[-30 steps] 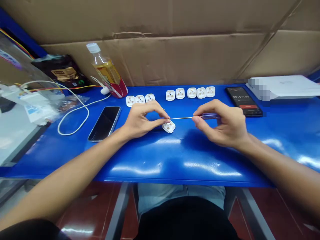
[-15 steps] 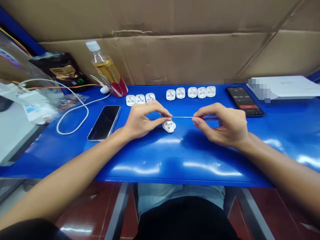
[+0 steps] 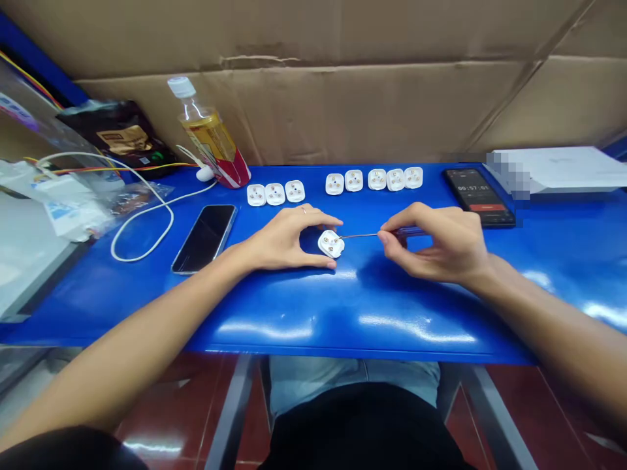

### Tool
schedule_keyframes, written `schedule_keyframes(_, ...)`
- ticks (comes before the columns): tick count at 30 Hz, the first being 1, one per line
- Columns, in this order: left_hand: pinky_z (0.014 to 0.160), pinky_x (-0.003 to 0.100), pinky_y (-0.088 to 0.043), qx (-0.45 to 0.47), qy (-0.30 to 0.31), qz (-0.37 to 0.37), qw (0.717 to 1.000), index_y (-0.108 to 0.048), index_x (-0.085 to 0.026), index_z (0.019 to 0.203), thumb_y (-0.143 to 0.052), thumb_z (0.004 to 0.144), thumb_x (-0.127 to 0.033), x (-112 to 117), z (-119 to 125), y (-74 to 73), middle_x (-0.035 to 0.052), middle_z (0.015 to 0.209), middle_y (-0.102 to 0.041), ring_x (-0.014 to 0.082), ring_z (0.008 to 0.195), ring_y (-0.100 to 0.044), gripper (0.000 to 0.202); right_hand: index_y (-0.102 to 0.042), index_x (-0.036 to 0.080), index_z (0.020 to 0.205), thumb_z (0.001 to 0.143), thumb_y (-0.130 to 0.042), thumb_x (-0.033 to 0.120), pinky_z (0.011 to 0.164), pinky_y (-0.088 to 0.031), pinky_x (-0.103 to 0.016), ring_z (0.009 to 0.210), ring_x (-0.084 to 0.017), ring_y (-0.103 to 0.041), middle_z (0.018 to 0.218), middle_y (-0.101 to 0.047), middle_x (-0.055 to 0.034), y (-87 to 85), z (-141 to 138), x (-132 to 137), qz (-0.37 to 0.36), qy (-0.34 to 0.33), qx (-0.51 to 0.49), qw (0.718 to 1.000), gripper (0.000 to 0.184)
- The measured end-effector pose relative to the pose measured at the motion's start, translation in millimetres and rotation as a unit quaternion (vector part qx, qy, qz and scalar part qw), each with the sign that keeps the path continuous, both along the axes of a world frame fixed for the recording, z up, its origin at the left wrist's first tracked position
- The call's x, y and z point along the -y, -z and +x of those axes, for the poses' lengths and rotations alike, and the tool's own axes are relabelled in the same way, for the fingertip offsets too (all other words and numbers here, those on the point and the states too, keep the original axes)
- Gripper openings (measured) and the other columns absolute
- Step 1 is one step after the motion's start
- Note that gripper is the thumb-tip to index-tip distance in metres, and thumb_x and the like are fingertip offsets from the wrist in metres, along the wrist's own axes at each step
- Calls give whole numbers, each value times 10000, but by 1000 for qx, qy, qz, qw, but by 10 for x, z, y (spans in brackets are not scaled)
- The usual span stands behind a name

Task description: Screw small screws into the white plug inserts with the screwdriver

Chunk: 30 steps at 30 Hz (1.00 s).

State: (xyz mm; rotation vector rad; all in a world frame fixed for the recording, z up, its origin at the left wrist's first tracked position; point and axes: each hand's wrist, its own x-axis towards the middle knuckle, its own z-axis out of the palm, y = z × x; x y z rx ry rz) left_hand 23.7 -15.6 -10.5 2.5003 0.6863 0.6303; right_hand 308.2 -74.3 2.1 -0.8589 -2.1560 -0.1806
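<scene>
A small white plug part with metal pieces inside lies on the blue table. My left hand is open around its left side, thumb in front and fingers behind, with gaps to the part. My right hand is closed on a screwdriver with a thin metal shaft; most of its handle is hidden in the palm. The shaft points left, and its tip is at the plug part's right edge; I cannot tell if they touch.
Several similar white plug parts stand in a row at the back. A phone, a white cable and a drink bottle are on the left. A phone showing a timer and a white box are on the right.
My left fingers have let go of the screwdriver's tip and spread around the plug part. The shaft now tilts slightly, its tip at the part. My right hand has barely moved.
</scene>
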Motion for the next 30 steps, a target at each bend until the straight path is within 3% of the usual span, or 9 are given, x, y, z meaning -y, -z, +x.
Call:
schedule_keyframes(6,1007,382,-523,-18,-8,-10,1000,-765,-209,1259,-858,856,-484,-5,6,21,72,1195,-796,254,1101,-714,497,-659,263,893,892,-714,189,511,-500,-256,547,-137,-701,685,-748,58,16,15,-7,-16,-2,22,1000,92)
schedule_keyframes(17,951,373,-537,-5,-8,-9,1000,-778,-212,1257,-869,840,-474,-9,15,31,77,1157,-803,254,1060,-722,501,-661,260,899,890,-717,204,527,-496,-248,556,-134,-700,692,-749,57,45,12,-16,-20,-5,18,1000,80)
schedule_keyframes(30,1011,401,-534,-6,-11,-10,1000,-778,-215,1249,-862,845,-482,-10,19,28,84,1172,-804,265,1077,-726,491,-667,243,900,887,-723,199,531,-480,-234,547,-121,-680,675,-731,55,34,16,-15,-13,-15,28,999,73)
